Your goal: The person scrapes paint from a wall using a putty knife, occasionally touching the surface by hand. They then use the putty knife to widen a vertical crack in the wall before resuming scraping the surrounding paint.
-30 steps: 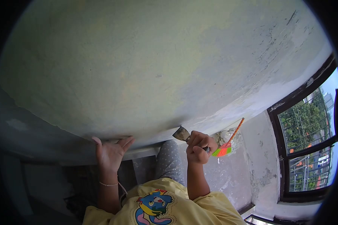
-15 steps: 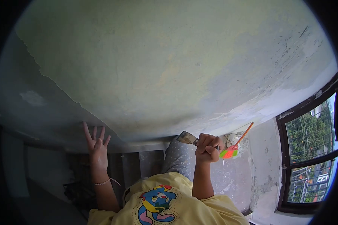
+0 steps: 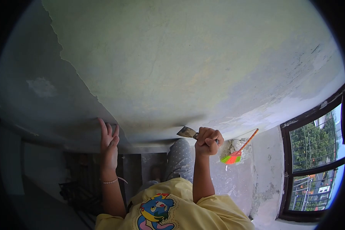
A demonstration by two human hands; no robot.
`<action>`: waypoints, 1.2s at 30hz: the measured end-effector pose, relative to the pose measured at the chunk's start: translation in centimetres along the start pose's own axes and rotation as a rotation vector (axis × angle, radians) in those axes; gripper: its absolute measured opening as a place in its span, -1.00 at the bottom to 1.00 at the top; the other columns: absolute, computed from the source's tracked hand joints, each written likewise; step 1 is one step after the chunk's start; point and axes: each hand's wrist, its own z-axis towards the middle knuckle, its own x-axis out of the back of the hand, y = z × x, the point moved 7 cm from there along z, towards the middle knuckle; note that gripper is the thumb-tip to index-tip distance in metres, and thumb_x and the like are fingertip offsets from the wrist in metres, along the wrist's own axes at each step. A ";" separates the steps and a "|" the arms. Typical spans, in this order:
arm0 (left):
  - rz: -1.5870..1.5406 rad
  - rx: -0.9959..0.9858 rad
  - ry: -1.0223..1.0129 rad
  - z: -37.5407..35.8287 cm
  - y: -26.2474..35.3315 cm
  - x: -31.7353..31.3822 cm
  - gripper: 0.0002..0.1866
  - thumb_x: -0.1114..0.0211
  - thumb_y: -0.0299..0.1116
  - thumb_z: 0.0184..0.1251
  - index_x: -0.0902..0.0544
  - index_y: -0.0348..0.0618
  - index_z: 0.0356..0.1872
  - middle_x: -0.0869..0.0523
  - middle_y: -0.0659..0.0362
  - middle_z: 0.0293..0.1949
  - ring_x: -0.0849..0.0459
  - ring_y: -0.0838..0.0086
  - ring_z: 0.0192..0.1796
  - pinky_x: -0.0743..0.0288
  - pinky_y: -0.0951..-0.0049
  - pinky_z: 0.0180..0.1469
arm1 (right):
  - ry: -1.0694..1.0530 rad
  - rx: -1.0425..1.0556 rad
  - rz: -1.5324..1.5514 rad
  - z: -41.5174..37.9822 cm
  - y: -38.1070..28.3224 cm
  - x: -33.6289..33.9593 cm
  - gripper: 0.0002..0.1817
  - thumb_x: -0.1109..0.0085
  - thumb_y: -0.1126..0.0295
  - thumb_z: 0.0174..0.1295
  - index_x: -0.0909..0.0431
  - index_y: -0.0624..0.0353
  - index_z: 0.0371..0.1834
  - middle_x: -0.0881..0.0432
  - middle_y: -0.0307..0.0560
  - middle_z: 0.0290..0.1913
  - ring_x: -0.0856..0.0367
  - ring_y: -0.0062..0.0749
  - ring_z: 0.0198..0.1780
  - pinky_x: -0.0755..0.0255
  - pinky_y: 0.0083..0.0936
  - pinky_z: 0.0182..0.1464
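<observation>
My right hand point(image 3: 209, 142) is wrapped round the handle of a putty knife point(image 3: 187, 132), its worn metal blade pointing left, close to the wall. In front of me rises the wall point(image 3: 172, 69), with pale greenish paint ending on the left at a ragged edge, beyond which the surface is greyer. At that greyer part, my left hand point(image 3: 109, 142) is raised with its fingers stretched out, fingertips right at the wall and holding nothing. A thin bracelet circles the left wrist.
A broom point(image 3: 234, 155) with orange and green bristles leans by the wall at right. Farther right is a dark-framed window point(image 3: 289, 172) with bars. Dark steps point(image 3: 134, 168) show below, left of my leg. Clutter point(image 3: 78, 193) stands in shadow at lower left.
My left hand has shifted right and slightly up, its fingers closer together. My right hand with the putty knife has moved a little up and left. The view has turned slightly.
</observation>
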 end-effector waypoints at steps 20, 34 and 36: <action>0.139 0.260 -0.155 -2.4 -0.1 4.2 -0.07 -0.11 0.20 0.40 -0.01 -0.11 0.61 -0.02 0.01 0.63 -0.07 0.09 0.62 0.09 0.18 0.51 | -0.060 0.005 -0.358 1.9 -0.7 -2.2 -0.78 0.10 0.57 -0.12 -0.09 0.10 -0.74 -0.14 -0.21 -0.81 -0.02 -0.58 -0.81 0.04 -0.57 -0.76; 0.244 0.362 -0.181 -1.0 -2.6 4.4 -0.22 0.03 0.19 0.45 -0.31 -0.16 0.51 0.09 0.17 0.66 -0.09 0.17 0.62 -0.04 0.30 0.40 | -0.123 -0.185 -0.391 6.2 1.3 -0.7 -0.77 0.04 0.53 -0.14 -0.13 0.10 -0.79 -0.16 -0.24 -0.85 -0.02 -0.57 -0.87 0.02 -0.58 -0.79; 0.288 0.374 -0.187 -0.9 -2.8 4.4 -0.23 0.03 0.18 0.46 -0.32 -0.16 0.51 0.09 0.18 0.66 -0.10 0.16 0.62 -0.04 0.30 0.40 | -0.142 -0.201 -0.345 6.5 1.5 -0.1 -0.76 0.04 0.53 -0.13 -0.13 0.10 -0.79 -0.18 -0.23 -0.87 -0.02 -0.56 -0.88 0.00 -0.58 -0.80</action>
